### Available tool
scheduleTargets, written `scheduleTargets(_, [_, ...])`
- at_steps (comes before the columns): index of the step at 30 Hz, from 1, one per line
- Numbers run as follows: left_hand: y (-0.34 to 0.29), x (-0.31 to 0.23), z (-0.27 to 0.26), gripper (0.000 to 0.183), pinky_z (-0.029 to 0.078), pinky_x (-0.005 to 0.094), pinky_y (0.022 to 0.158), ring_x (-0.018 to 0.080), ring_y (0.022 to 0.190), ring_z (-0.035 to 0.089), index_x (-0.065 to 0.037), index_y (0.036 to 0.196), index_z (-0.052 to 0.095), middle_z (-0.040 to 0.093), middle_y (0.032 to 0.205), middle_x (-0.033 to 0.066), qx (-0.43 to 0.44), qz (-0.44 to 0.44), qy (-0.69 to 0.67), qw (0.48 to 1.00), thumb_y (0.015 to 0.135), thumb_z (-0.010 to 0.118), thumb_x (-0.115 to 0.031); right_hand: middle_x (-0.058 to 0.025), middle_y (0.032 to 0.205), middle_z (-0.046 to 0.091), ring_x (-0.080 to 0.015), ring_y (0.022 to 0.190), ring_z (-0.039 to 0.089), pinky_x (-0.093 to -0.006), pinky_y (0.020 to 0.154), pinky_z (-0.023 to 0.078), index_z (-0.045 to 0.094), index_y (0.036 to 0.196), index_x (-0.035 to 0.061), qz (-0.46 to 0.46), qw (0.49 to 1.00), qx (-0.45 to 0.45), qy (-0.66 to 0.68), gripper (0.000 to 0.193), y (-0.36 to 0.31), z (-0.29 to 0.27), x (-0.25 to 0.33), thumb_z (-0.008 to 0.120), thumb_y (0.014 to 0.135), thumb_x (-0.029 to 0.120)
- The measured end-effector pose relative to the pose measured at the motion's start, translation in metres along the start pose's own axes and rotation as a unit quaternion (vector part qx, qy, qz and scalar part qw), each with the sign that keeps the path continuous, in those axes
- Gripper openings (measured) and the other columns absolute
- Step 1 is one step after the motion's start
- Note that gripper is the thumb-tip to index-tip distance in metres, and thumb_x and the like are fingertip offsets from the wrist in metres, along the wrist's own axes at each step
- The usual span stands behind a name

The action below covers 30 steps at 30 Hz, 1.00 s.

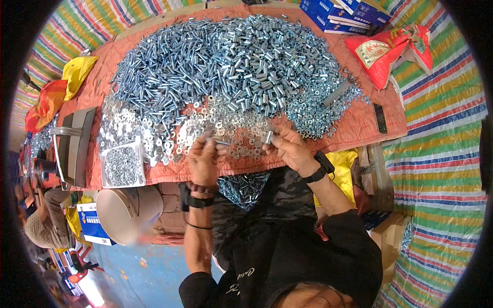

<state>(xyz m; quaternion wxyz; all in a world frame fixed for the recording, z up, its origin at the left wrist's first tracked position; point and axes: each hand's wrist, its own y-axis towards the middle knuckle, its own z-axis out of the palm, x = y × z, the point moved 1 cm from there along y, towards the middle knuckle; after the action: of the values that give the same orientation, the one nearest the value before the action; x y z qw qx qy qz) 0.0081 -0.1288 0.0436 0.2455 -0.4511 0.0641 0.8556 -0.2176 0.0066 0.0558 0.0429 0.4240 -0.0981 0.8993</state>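
My left hand (203,156), over the near part of the table, pinches a slim metal bolt (222,142) whose shank points right. A short gap away, my right hand (289,148) holds a short, shiny metal sleeve (269,136) upright between thumb and fingers. The two pieces are apart. Beneath and beyond the hands lie loose flat washers (197,123). Farther back rises a big heap of bluish bolts (159,66), merging on its right into short metal sleeves (257,72). Small nuts (310,115) spread at the heap's near right.
A white tray (122,186) of small rings sits front left, beside a grey metal box (79,149). Dark assembled pieces (245,187) lie in my lap. A red bag (380,56) and blue cartons (349,13) stand far right. A round bin (115,215) is below the table's left edge.
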Motion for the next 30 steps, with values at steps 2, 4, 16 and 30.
scheduleTargets(2, [-0.012, 0.018, 0.017, 0.026, 0.061, 0.0297, 0.070, 0.0185, 0.082, 0.070, 0.001, 0.121, 0.057, 0.068, 0.105, 0.0154, 0.019, -0.010, -0.072, 0.997, 0.096, 0.059, -0.007, -0.0063, 0.103, 0.066, -0.0156, 0.088, 0.065, -0.0296, 0.077, 0.052, 0.057, 0.129, 0.0026, -0.028, 0.988, 0.019, -0.153, 0.032, -0.001, 0.006, -0.002, 0.058, 0.098, 0.012])
scheduleTargets(4, [-0.019, 0.030, 0.034, 0.026, 0.061, 0.0289, 0.071, 0.0184, 0.082, 0.069, 0.001, 0.121, 0.058, 0.068, 0.104, 0.0148, 0.007, -0.037, -0.101, 0.994, 0.096, 0.060, -0.008, -0.0056, 0.104, 0.066, -0.0144, 0.088, 0.064, -0.0284, 0.077, 0.052, 0.058, 0.128, 0.0013, -0.035, 0.972, 0.033, -0.230, 0.033, -0.009, 0.011, 0.000, 0.058, 0.098, 0.013])
scheduleTargets(16, [-0.046, 0.050, 0.045, 0.023, 0.059, 0.0292, 0.071, 0.0167, 0.080, 0.068, 0.002, 0.116, 0.060, 0.069, 0.096, 0.0103, -0.056, -0.028, -0.030, 0.998, 0.096, 0.061, -0.009, -0.0134, 0.097, 0.065, -0.0255, 0.089, 0.064, -0.0339, 0.078, 0.051, 0.064, 0.116, -0.0014, -0.159, 0.826, 0.027, -0.541, 0.032, -0.016, 0.034, 0.005, 0.065, 0.086, 0.008])
scheduleTargets(30, [-0.084, 0.075, 0.035, 0.024, 0.059, 0.0300, 0.065, 0.0164, 0.073, 0.067, 0.006, 0.113, 0.062, 0.069, 0.092, 0.0105, -0.066, -0.084, 0.066, 0.992, 0.098, 0.059, -0.013, -0.0145, 0.099, 0.068, -0.0265, 0.089, 0.068, -0.0327, 0.075, 0.053, 0.063, 0.113, 0.0002, -0.186, 0.767, 0.014, -0.614, 0.031, -0.032, 0.035, -0.006, 0.070, 0.082, 0.003])
